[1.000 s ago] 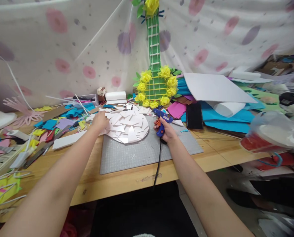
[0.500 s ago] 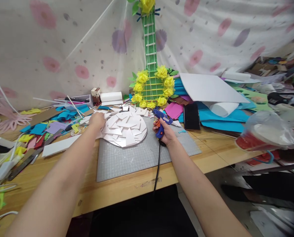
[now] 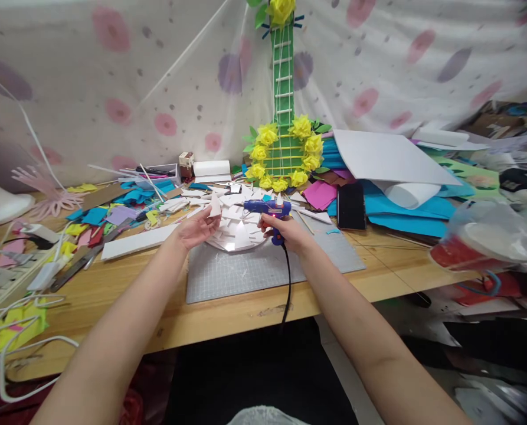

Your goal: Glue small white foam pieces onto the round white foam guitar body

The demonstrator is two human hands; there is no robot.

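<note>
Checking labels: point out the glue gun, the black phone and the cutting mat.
Glue gun (image 3: 265, 206): head view, on its blue body.
Black phone (image 3: 352, 207): head view, on its dark screen.
Cutting mat (image 3: 239, 274): head view, on its bare grey surface.

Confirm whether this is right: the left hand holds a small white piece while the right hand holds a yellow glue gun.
Not quite: the glue gun is blue, not yellow, as the head view shows. The right hand does hold it, and the left hand holds a small white piece.
</note>
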